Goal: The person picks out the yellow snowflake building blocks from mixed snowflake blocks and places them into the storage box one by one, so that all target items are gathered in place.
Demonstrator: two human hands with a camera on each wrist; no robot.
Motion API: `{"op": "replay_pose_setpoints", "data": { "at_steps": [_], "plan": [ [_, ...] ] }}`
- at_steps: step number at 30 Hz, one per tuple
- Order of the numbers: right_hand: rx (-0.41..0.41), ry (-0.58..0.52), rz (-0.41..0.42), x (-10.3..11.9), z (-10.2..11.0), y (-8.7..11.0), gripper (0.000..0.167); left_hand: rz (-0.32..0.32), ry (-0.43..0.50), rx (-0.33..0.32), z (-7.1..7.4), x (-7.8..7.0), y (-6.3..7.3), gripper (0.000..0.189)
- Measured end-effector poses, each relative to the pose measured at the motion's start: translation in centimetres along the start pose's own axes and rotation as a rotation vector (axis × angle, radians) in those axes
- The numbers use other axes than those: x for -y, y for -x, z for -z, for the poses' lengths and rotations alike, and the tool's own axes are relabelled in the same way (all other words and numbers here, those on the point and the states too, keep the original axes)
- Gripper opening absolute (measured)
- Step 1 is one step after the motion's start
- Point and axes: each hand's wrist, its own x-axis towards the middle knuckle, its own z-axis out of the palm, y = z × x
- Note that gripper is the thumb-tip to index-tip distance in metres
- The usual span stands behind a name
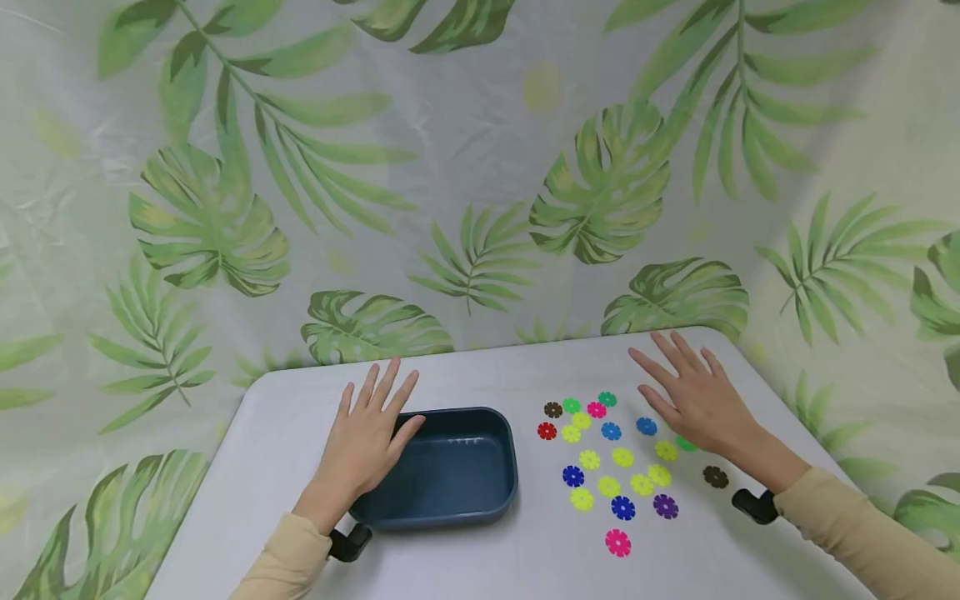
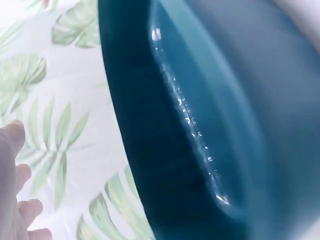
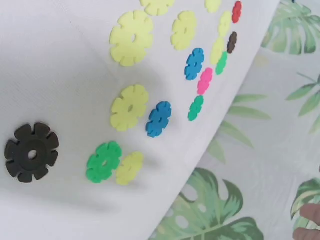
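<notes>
My left hand (image 1: 362, 442), fingers spread and straight, hovers over the left side of a dark blue rectangular basin (image 1: 450, 475) and holds nothing. The basin's inside shows bare in the head view; its wall (image 2: 135, 125) fills much of the left wrist view. On the right, my right hand (image 1: 697, 400) is held above the table with spread fingers, nothing in it. Below and left of it lie several flat notched plastic discs, among them a brown disc (image 1: 716, 477), a blue disc (image 1: 647, 426), a purple disc (image 1: 665, 506) and a pink disc (image 1: 618, 542). A green disc (image 3: 104, 162) partly overlaps a yellow one.
A white cloth covers the table (image 1: 540, 558). Behind it and at both sides hangs a curtain (image 1: 480, 167) printed with green leaves. The red disc (image 1: 547, 431) lies a short way right of the basin.
</notes>
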Motion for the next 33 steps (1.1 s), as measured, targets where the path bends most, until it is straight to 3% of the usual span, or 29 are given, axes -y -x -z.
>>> {"op": "replay_pose_setpoints", "data": {
  "at_steps": [8,15,27,33],
  "plan": [
    [-0.067,-0.079,-0.041,-0.8,0.1,1.1,0.061,0.111,0.245,-0.045,-0.7,2.4,2.4,0.062],
    [-0.017,-0.261,-0.156,-1.4,0.5,1.8,0.055,0.199,0.476,-0.101,-1.9,3.6,4.3,0.053],
    [0.058,-0.427,-0.332,-3.5,-0.3,3.8,0.051,0.313,0.613,-0.164,-3.8,3.7,6.8,0.046],
    [0.077,-0.472,-0.415,-4.4,-0.9,5.4,0.053,0.362,0.64,-0.094,-4.7,3.5,7.8,0.048]
  ]
}}
